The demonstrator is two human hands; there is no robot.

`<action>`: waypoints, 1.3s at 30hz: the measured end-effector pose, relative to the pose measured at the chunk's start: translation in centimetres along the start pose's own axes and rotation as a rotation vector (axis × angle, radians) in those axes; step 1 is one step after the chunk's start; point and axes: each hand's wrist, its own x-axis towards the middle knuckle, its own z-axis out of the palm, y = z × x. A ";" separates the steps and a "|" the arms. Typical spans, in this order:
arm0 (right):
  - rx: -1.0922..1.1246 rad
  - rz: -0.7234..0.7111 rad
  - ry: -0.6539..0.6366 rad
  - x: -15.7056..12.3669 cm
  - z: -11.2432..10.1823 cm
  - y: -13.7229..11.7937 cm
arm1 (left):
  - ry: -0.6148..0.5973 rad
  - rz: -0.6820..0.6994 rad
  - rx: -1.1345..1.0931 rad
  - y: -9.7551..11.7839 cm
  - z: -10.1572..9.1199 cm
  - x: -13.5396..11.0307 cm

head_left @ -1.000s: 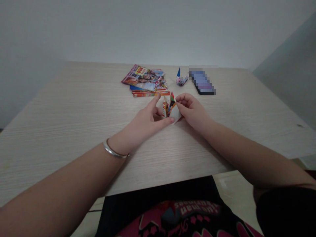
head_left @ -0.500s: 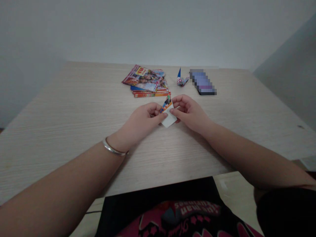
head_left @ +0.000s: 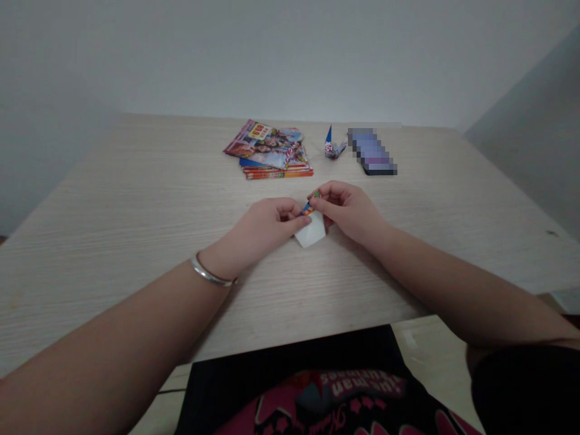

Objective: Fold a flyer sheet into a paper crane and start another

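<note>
Between my hands is a small folded paper (head_left: pixel 312 233), white on the side toward me, with a printed strip of blue, orange and green along its upper edge. My left hand (head_left: pixel 276 220) pinches its left side, thumb on the white face and fingers behind. My right hand (head_left: pixel 347 205) pinches the upper right corner, where the printed part shows between thumb and forefinger. The fingertips behind the paper are hidden. Beyond my hands stands a folded paper crane (head_left: pixel 334 150) with a blue pointed end.
A stack of colourful printed booklets (head_left: pixel 272 148) lies at the back of the pale wooden table (head_left: pixel 149 199), left of the crane. A phone (head_left: pixel 372 151), blurred by pixels, lies to the crane's right. A wall (head_left: pixel 272 54) rises behind the table.
The paper and both hands have come slightly nearer to me. My right thumb and forefinger have moved to the paper's printed top corner, and that pointed top now looks lower and partly covered.
</note>
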 end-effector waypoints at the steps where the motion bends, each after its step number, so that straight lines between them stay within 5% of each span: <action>1: -0.008 -0.008 0.003 0.0 -0.1 0.0 | 0.001 -0.005 0.051 0.0 0.0 0.0; 7: -0.038 -0.017 0.019 0.1 -0.2 -0.3 | -0.062 0.033 0.320 0.6 -0.2 0.2; 15: -0.087 -0.023 0.022 0.4 -0.1 -0.2 | -0.043 0.031 0.385 0.4 0.0 0.2; 22: -0.159 0.028 -0.111 0.3 -0.7 0.1 | 0.062 -0.038 0.260 -0.1 -0.2 0.5; 29: -0.140 0.018 -0.007 0.5 -0.9 0.3 | 0.093 -0.029 -0.051 -0.4 0.1 0.2; 35: -0.102 0.083 -0.113 0.2 -0.9 0.5 | 0.125 -0.049 -0.117 -0.6 0.2 0.3; 39: -0.051 0.039 -0.071 0.4 -0.7 0.6 | 0.130 -0.034 -0.207 -1.0 0.4 0.3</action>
